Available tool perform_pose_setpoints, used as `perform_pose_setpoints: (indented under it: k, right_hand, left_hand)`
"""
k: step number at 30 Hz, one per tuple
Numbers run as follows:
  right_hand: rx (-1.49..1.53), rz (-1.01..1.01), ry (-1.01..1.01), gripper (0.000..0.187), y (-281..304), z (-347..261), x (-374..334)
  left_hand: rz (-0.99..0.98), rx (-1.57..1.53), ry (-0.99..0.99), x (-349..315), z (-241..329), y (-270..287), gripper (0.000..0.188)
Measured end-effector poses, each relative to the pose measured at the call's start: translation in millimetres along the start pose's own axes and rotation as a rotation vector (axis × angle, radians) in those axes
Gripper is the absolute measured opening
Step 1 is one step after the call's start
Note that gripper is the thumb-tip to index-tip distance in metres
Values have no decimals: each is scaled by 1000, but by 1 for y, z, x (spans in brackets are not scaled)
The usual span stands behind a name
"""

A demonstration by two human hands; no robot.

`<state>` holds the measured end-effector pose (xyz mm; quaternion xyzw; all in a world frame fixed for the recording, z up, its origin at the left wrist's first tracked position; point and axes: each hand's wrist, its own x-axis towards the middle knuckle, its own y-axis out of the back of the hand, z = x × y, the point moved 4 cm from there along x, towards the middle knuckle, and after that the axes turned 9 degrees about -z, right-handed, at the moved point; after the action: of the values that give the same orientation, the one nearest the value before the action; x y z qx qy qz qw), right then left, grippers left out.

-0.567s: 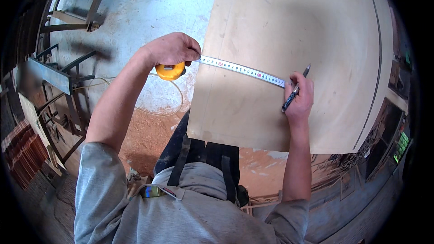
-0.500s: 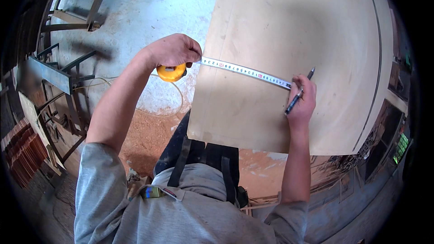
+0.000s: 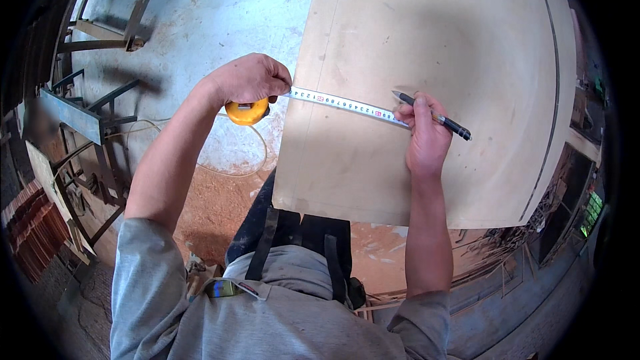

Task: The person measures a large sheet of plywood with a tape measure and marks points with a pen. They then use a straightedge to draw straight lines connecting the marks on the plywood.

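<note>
My left hand (image 3: 250, 81) is closed at the left edge of a wide tan wooden sheet (image 3: 393, 33), pinching a tape measure there. The yellow tape measure (image 3: 247, 113) hangs below those fingers, off the sheet. Its white blade (image 3: 343, 103) runs out across the sheet toward my right hand (image 3: 429, 137). Between the right thumb and fingers lies a dark pen (image 3: 456, 127), its tip pointing up and left, just above the blade. The blade's end is hidden by the right fingers. A thin line runs along the sheet near its left edge.
A long dark line (image 3: 557, 80) curves near the sheet's right side. On the left stand a metal frame (image 3: 75, 117) and a wooden frame (image 3: 141, 13). A thin hose (image 3: 257, 143) loops over the floor. Reddish stacked pieces (image 3: 33, 213) lie at far left.
My right hand has shifted slightly left along the tape's blade. The pen has turned in its fingers, so its tip now points up-left. The left hand has barely moved.
</note>
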<state>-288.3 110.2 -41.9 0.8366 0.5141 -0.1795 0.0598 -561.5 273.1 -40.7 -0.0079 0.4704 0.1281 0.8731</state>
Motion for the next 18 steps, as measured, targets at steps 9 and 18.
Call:
perform_pose_setpoints:
  k: [9, 18]
  right_hand:
    - [16, -10, -25, 21, 1, 4, 5]
    - [-11, -25, 7, 19, 2, 8, 5]
  left_hand:
    - [19, 9, -2, 0, 1, 0, 17]
    - [-6, -48, 2, 5, -5, 0, 16]
